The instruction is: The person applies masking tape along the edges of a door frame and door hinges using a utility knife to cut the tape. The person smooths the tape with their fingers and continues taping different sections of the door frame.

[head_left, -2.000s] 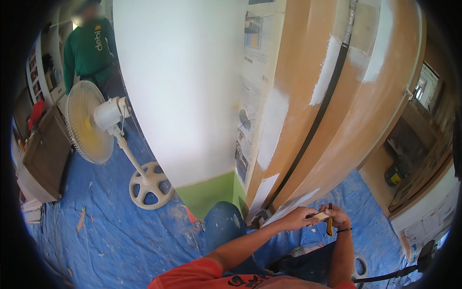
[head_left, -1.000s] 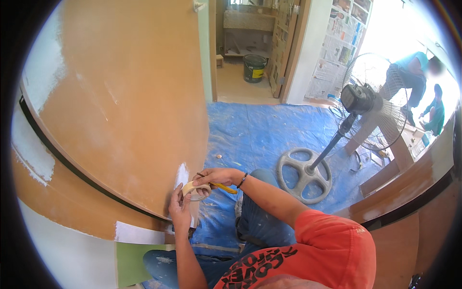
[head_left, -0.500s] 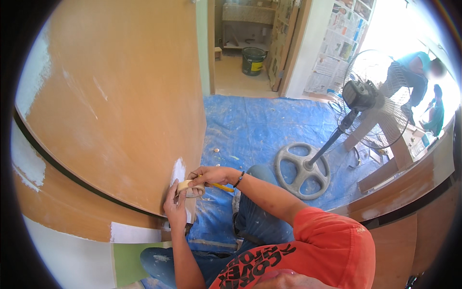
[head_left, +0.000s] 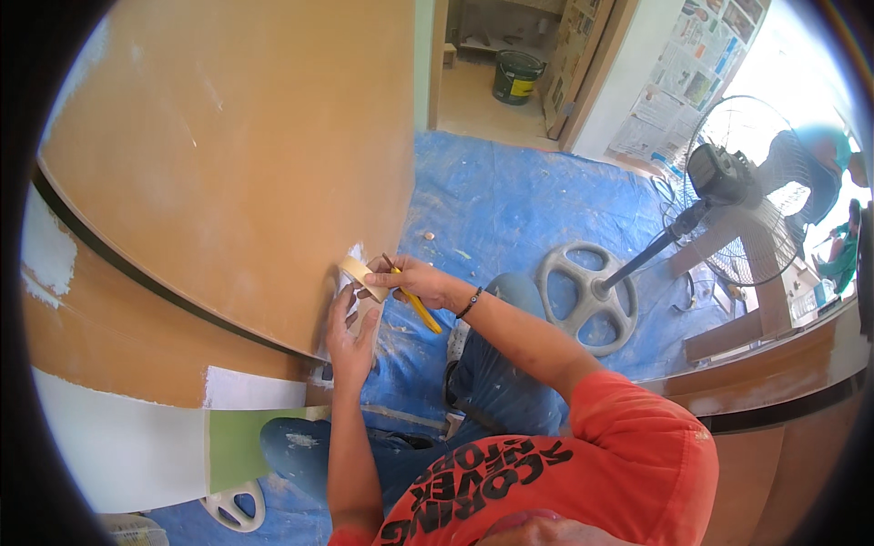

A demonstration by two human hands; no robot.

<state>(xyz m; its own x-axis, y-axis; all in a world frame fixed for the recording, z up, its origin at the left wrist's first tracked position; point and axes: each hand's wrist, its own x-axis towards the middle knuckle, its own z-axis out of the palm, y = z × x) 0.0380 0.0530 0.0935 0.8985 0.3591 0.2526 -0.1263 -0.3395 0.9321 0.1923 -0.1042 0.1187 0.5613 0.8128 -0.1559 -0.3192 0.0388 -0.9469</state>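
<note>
While the right hand pinches the tape roll, the left hand spreads beside it.

The tape roll sits in the fingers of the right hand, together with a cutter; the left hand is just beside the roll, on its near side. A large panel rises to the left. Ahead, a tarp runs up to a doorway, with a bucket beyond. To the right, a fan stands on the tarp, a person behind it.
</note>
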